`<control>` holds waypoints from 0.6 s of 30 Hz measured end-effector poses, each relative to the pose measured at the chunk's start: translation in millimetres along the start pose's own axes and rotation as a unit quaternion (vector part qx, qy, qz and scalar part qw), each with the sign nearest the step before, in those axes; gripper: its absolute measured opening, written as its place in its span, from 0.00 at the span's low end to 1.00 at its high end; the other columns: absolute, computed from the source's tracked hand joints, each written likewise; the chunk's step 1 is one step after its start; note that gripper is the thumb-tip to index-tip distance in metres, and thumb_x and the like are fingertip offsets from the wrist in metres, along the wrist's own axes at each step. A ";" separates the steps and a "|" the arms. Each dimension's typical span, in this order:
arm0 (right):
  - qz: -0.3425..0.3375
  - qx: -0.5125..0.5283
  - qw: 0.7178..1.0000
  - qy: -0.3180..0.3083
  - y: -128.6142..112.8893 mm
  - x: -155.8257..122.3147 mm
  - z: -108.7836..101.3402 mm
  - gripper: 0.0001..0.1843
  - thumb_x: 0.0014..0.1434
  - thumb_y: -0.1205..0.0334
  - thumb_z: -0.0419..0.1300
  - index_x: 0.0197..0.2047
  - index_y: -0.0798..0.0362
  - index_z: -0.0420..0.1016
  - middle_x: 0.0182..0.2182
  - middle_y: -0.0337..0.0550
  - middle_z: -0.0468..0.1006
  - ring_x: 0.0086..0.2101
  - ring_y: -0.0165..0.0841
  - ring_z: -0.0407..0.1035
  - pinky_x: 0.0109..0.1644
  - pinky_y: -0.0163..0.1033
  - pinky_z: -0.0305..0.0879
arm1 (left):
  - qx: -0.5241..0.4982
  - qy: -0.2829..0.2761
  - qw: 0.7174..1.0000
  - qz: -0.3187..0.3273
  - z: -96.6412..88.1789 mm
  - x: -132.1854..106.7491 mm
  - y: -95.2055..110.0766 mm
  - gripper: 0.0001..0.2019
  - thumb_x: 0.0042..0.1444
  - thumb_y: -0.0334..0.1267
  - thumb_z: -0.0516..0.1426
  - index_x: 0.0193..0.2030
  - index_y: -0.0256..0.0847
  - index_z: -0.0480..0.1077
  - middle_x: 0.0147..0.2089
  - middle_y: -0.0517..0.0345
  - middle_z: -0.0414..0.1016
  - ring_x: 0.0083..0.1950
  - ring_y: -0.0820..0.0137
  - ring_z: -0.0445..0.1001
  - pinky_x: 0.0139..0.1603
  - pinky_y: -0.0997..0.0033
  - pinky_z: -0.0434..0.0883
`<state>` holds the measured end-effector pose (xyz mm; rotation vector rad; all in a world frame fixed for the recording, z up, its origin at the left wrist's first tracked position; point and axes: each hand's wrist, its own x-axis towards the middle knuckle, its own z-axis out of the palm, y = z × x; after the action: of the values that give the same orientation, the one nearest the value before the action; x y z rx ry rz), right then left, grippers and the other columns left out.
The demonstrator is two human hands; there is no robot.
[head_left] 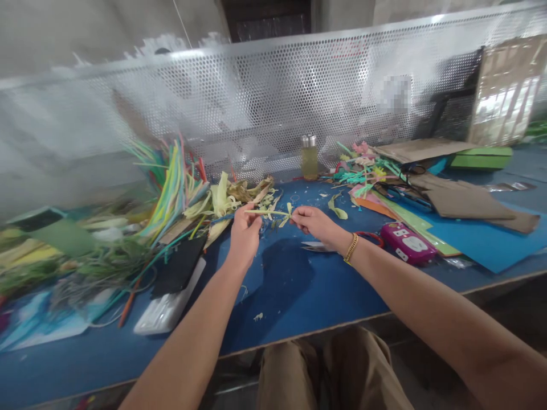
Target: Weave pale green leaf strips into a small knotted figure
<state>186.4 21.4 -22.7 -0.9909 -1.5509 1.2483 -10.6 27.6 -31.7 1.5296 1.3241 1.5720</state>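
Over the middle of the blue table, my left hand (247, 232) is closed around one end of a thin pale-green stem (273, 212). Small pale leaf-like pieces stick out near the stem's other end. There the fingertips of my right hand (311, 221) pinch it. A yellow bracelet (351, 249) circles my right wrist. Beneath the right wrist lie scissors (316, 246), their blades showing and the rest partly hidden by my arm. Just behind my left hand is a heap of dried pale husks (226, 196).
Left of me are a bundle of coloured strips (168, 188), a black flat object (178, 267) and tangled greenery. Behind stand a bottle (309, 159) and a perforated metal panel (273, 108). At right lie a magenta box (408, 244), blue sheets (482, 242) and cardboard (468, 199).
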 end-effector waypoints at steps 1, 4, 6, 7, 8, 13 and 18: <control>0.001 0.006 1.000 -0.002 -0.5 -0.4 0.3 0.10 0.57 0.57 0.56 0.28 0.54 0.69 0.20 0.32 0.61 0.21 0.25 0.53 0.27 0.33 0.49 | -0.027 0.005 0.999 -0.023 1.4 -1.7 1.3 0.23 0.51 0.34 0.58 0.55 0.42 0.64 0.43 0.54 0.76 0.44 0.65 0.73 0.48 0.63 0.68; 0.011 0.015 1.000 -0.006 -1.7 -1.7 2.8 0.10 0.57 0.58 0.56 0.28 0.54 0.68 0.20 0.32 0.61 0.21 0.24 0.52 0.26 0.33 0.48 | -0.031 -0.070 0.993 -0.095 2.2 -7.6 9.8 0.20 0.51 0.40 0.60 0.51 0.41 0.68 0.45 0.51 0.78 0.44 0.64 0.75 0.47 0.63 0.69; 0.017 0.015 1.000 -0.009 -1.7 -2.6 5.8 0.10 0.57 0.59 0.56 0.27 0.54 0.67 0.20 0.32 0.62 0.21 0.24 0.52 0.26 0.33 0.48 | 0.024 -0.168 0.983 -0.072 0.6 -11.2 15.7 0.17 0.50 0.43 0.61 0.47 0.40 0.72 0.45 0.52 0.78 0.46 0.63 0.75 0.47 0.64 0.69; 0.018 0.013 1.000 -0.012 -1.3 -3.0 7.5 0.10 0.57 0.59 0.55 0.27 0.54 0.67 0.20 0.32 0.61 0.21 0.24 0.52 0.26 0.33 0.49 | 0.060 -0.207 0.976 -0.044 -0.2 -12.6 17.9 0.15 0.50 0.43 0.61 0.44 0.40 0.74 0.44 0.53 0.79 0.46 0.62 0.75 0.46 0.65 0.69; 0.018 0.009 1.000 -0.017 -0.7 -3.5 9.0 0.10 0.57 0.59 0.55 0.26 0.53 0.66 0.19 0.31 0.61 0.21 0.24 0.52 0.26 0.33 0.49 | 0.097 -0.232 0.968 -0.013 -0.8 -13.9 19.4 0.13 0.51 0.44 0.61 0.41 0.40 0.75 0.42 0.55 0.79 0.45 0.62 0.75 0.45 0.66 0.69; -0.001 -0.054 0.998 -0.026 3.7 -4.5 11.5 0.09 0.57 0.60 0.55 0.27 0.54 0.67 0.19 0.31 0.62 0.22 0.25 0.54 0.28 0.33 0.50 | 0.226 -0.273 0.932 0.080 0.0 -16.3 18.7 0.13 0.56 0.47 0.56 0.33 0.42 0.77 0.31 0.60 0.78 0.36 0.64 0.73 0.37 0.69 0.67; -0.024 -0.126 0.992 -0.004 7.3 -2.8 5.8 0.09 0.57 0.60 0.55 0.28 0.55 0.70 0.22 0.33 0.67 0.25 0.26 0.60 0.32 0.33 0.54 | 0.302 -0.293 0.904 0.082 -8.4 -11.8 24.2 0.15 0.57 0.50 0.56 0.39 0.44 0.77 0.37 0.56 0.80 0.37 0.63 0.74 0.36 0.68 0.66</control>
<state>182.0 18.4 -30.9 -1.1013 -1.7577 1.0416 -10.9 6.3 -13.1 2.3024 1.3965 0.6708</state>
